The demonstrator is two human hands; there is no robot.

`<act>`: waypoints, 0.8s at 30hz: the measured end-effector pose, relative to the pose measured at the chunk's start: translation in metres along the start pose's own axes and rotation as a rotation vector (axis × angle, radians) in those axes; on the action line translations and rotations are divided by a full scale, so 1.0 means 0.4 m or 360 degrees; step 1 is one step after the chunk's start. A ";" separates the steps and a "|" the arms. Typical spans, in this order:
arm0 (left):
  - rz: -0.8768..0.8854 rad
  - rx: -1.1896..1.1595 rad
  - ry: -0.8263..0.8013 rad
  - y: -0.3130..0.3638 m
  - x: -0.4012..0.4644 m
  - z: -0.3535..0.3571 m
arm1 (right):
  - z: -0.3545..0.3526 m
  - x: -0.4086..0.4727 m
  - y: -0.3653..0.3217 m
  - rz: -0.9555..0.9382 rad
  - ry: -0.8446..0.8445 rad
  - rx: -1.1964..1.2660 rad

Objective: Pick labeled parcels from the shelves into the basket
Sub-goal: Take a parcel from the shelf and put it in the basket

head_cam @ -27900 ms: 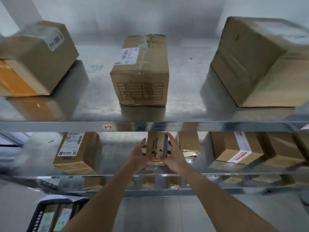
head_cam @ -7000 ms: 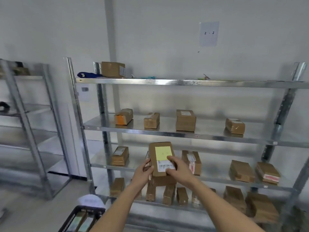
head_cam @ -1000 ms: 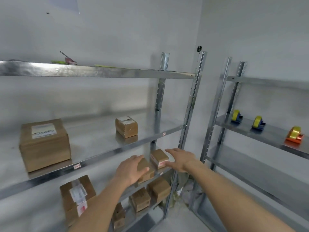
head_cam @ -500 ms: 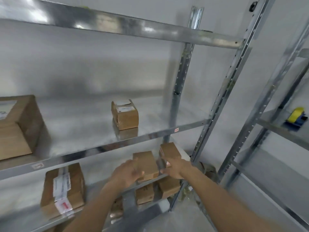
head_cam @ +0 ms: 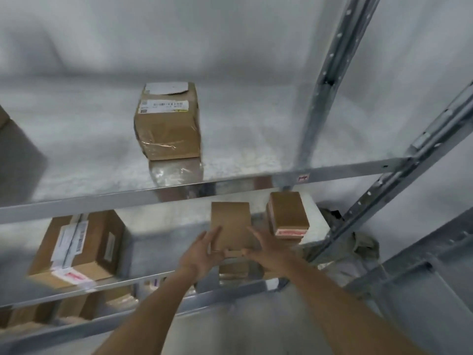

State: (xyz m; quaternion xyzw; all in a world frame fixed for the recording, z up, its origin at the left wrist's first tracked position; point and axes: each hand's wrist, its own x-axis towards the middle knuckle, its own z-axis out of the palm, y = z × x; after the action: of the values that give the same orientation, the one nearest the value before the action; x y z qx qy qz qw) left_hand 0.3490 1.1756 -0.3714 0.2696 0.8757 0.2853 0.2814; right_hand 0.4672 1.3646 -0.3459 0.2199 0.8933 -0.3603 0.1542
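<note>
A plain brown cardboard parcel (head_cam: 230, 221) sits on the lower metal shelf (head_cam: 158, 252), its visible top face showing no label. My left hand (head_cam: 202, 252) holds its left side and my right hand (head_cam: 263, 248) holds its right side, thumbs at its near edge. Just to the right sits a smaller parcel (head_cam: 288, 213) with a red-and-white label on its front. A parcel with a barcode label (head_cam: 167, 124) rests on the shelf above. A larger labeled parcel (head_cam: 79, 245) lies at the lower left. The basket is out of view.
The upper shelf's front beam (head_cam: 179, 193) runs just above the held parcel. Slotted steel uprights (head_cam: 325, 80) stand to the right, with crumpled grey material (head_cam: 358, 247) behind them. More brown parcels (head_cam: 115, 301) show on the shelf below. A dark box edge (head_cam: 15, 160) is at far left.
I have moved closer to the shelves and look down more. Both hands have closed in on the plain parcel, which now lies between them.
</note>
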 end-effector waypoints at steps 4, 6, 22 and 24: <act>-0.0001 -0.0079 0.0008 -0.031 0.059 0.040 | 0.043 0.091 0.014 -0.0046 0.0035 0.0032; 0.0023 -0.0098 0.0008 -0.052 0.084 0.051 | 0.057 0.125 0.028 -0.0055 0.0032 0.0007; -0.0094 -0.0989 0.0281 -0.027 0.121 0.035 | 0.050 0.177 0.018 -0.0064 0.0583 0.0559; -0.0107 -0.1046 0.0305 -0.008 0.114 0.029 | 0.038 0.168 0.012 -0.0027 0.0557 0.0565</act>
State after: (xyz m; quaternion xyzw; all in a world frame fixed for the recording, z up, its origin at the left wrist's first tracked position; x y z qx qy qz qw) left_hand 0.3239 1.2062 -0.3968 0.1076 0.7677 0.5667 0.2790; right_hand 0.4139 1.3758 -0.3882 0.2951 0.8310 -0.4692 -0.0470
